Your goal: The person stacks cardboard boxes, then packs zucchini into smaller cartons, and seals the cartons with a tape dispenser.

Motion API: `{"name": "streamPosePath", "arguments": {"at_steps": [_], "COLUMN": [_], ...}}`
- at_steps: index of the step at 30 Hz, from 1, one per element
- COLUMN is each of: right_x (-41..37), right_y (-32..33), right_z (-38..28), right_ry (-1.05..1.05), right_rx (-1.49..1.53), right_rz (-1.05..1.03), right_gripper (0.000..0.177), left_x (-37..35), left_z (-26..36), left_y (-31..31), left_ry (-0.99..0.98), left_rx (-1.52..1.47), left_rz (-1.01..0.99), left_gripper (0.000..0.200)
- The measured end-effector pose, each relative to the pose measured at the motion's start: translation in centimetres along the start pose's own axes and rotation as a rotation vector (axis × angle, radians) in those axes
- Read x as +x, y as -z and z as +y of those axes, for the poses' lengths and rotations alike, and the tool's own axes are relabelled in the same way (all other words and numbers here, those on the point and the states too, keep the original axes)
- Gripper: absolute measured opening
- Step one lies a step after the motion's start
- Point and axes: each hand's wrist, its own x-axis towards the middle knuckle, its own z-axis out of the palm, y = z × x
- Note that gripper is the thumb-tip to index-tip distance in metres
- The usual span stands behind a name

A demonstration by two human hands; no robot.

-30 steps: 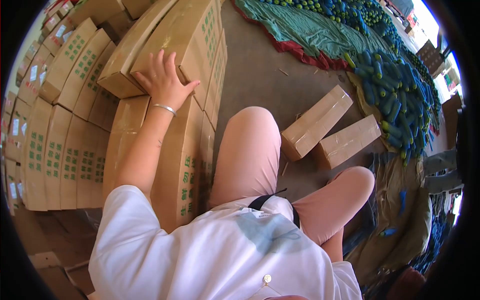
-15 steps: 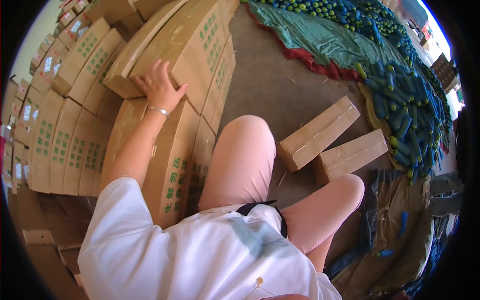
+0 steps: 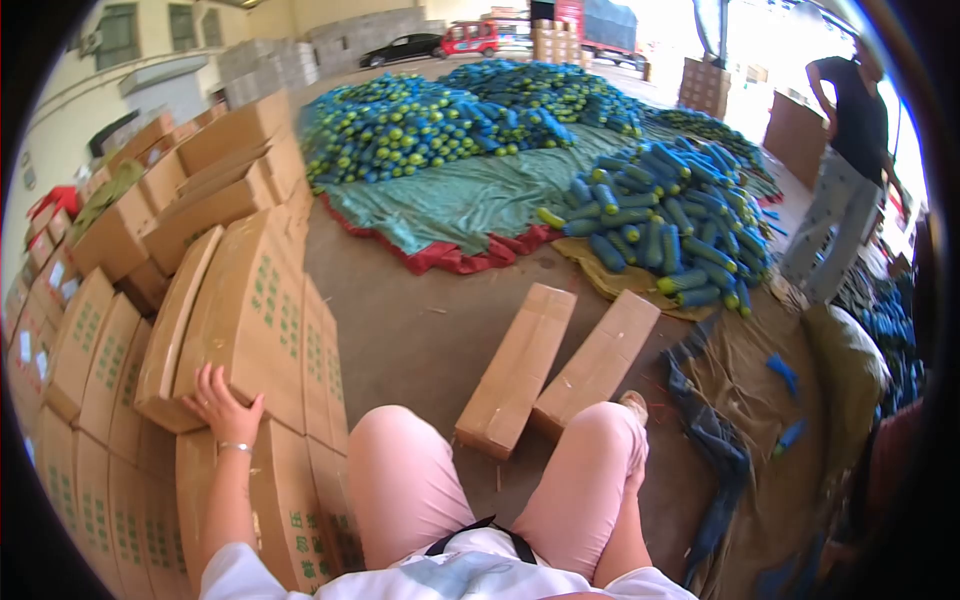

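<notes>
My left hand (image 3: 222,408) rests with spread fingers on the near lower edge of a long brown cardboard box (image 3: 240,330) printed with green characters. The hand is open and does not wrap round the box. That box lies on top of another printed box (image 3: 290,500), beside a narrower carton (image 3: 180,330). My right forearm runs down along the outside of my right knee; the right hand (image 3: 637,470) is mostly hidden there, and its fingers cannot be made out. Past my knees, two plain taped cartons, a left one (image 3: 518,365) and a right one (image 3: 600,360), lie on the floor.
Stacked cartons (image 3: 90,350) fill the left side. Ahead, long green vegetables in blue sleeves (image 3: 660,220) are heaped beside a green tarp (image 3: 450,205). Another person (image 3: 850,150) stands at the right. Brown cloth (image 3: 770,440) covers the floor at the right.
My view has tilted up, bringing the far heaps, vehicles and the standing person into sight. My left hand stays on the same box edge, now lower and further left in view.
</notes>
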Motion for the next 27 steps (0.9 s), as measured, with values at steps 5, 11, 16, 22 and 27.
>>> {"name": "streamPosePath", "arguments": {"at_steps": [5, 11, 16, 22, 27], "right_x": [-5.7, -2.9, 0.2, -3.3, -10.2], "right_y": [-0.3, 7.1, 3.4, -0.7, 6.4], "right_z": [-2.2, 1.7, -0.4, -3.9, -2.0], "right_ry": [-0.028, -0.087, -0.254, -0.261, -0.381], "right_rx": [0.093, -0.044, -0.144, 0.162, 0.127], "right_rz": [0.129, 0.406, 0.424, 0.283, 0.169], "right_gripper": [0.054, 0.045, 0.037, 0.032, 0.027], "left_x": [-0.4, -0.6, -0.7, -0.6, 0.0], "left_z": [-0.2, -0.5, -1.8, -3.7, -4.0], "left_y": [-0.8, -1.2, -2.4, -3.4, -2.6], "left_ry": [0.013, 0.052, 0.012, -0.059, -0.151], "left_rx": [-0.039, -0.020, 0.023, 0.124, 0.155], "left_rz": [0.009, -0.018, 0.022, 0.071, 0.056], "left_gripper": [0.094, 0.093, 0.094, 0.092, 0.086]}}
